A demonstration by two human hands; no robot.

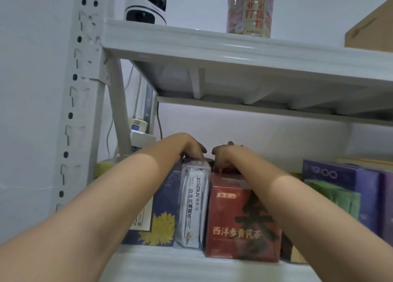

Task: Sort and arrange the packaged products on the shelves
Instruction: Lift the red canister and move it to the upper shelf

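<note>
Head view, left hand (192, 149) grip clasping upright white box (192, 205) top — right hand (225, 156) grip unclear

A white and black security camera (146, 4) is sitting at the left end of the upper shelf. Behind the perforated white upright post (78, 103), a white power strip (138, 125) is hanging with cables (136, 94) trailing along the pale wall (32, 69).

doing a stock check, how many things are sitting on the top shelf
3 in view: a white security camera at the left, a tall labelled can in the middle, and a cardboard box at the right edge. More may sit out of frame.
</note>
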